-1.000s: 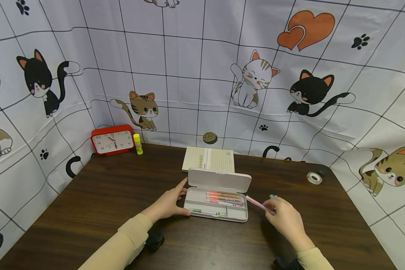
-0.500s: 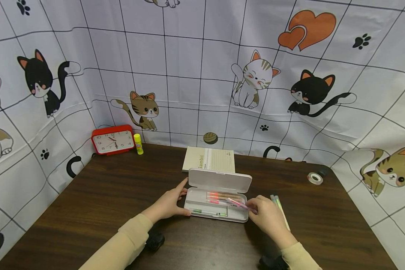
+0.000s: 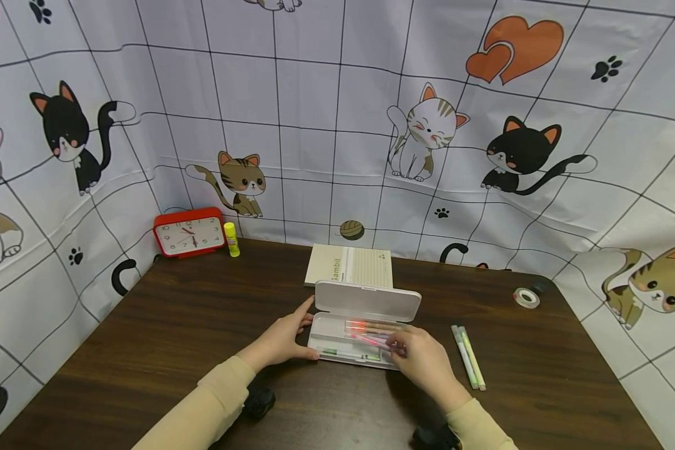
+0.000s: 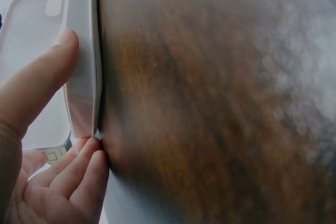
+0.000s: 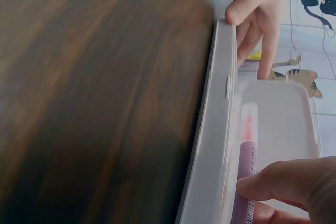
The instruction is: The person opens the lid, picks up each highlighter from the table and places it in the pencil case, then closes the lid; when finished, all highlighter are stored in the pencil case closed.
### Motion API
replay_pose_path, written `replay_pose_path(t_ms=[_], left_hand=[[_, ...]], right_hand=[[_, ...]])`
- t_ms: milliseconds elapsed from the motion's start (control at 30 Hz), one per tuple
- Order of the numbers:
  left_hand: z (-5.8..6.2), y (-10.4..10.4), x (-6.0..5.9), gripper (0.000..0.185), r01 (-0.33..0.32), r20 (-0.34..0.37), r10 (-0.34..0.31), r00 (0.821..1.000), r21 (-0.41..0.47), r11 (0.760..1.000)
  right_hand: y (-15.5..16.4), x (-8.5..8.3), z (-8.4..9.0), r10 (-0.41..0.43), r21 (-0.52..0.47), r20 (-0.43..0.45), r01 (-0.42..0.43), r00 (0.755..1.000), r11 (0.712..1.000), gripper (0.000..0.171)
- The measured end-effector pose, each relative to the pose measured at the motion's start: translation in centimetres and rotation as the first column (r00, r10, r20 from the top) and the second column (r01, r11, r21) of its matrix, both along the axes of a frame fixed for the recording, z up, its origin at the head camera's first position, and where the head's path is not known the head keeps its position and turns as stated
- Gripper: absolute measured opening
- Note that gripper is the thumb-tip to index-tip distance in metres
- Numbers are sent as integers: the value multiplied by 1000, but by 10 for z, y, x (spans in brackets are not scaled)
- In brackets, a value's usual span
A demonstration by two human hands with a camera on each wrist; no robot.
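Standing by the desk [image 3: 163, 325], going left to right: red clock [image 3: 188, 232] and glue stick [image 3: 231, 239] sit at about 10 o'clock. The left hand [image 3: 282, 340] braces the open pencil case [image 3: 362, 302] at its left end, thumb and fingers straight against it. The right hand [image 3: 422, 360] pinches a pink highlighter [image 3: 371, 340] down inside the tray. Looks light, stiff and a bit slick, so grab mid-barrel. Two more pens [image 3: 469, 356] lie at 3 o'clock, tape roll [image 3: 524, 297] beyond.

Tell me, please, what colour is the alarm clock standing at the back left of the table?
The alarm clock is red with a white face; the head view shows it best.
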State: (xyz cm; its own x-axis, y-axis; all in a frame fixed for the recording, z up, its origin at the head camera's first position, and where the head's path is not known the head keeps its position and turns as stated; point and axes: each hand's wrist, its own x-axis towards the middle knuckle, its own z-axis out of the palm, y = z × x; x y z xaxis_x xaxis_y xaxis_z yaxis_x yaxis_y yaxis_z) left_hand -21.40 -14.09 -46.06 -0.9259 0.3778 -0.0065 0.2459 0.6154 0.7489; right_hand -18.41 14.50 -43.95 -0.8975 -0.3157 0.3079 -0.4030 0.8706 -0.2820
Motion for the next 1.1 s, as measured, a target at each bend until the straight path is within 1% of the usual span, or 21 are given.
replay_pose_path(t_ms=[167, 433, 700, 833, 967, 1100], left_hand=[[-1, -1, 0, 112, -3, 0, 3, 1000, -5, 1000], [-2, -1, 0, 112, -1, 1, 1, 1000, -4, 1000], [-3, -2, -1, 112, 9, -8, -9, 1000, 8, 1000], [-2, 0, 0, 112, 16, -7, -16, 1000, 12, 1000], [-2, 0, -1, 112, 5, -4, -5, 1000, 10, 1000], [-1, 0, -1, 112, -3, 1, 3, 1000, 5, 1000]], right_hand=[[-13, -3, -1, 29, -5, 5, -29, 1000, 1000, 12], [-33, -7, -4, 104, 2, -37, -104, 994, 995, 14], [-50, -11, -6, 158, 40, -126, -154, 979, 987, 12], [-51, -11, -6, 164, 41, -146, -159, 976, 986, 10], [-47, -10, -6, 156, 6, -131, -157, 979, 988, 11], [-40, -9, -5, 116, -20, -78, -118, 990, 993, 11]])
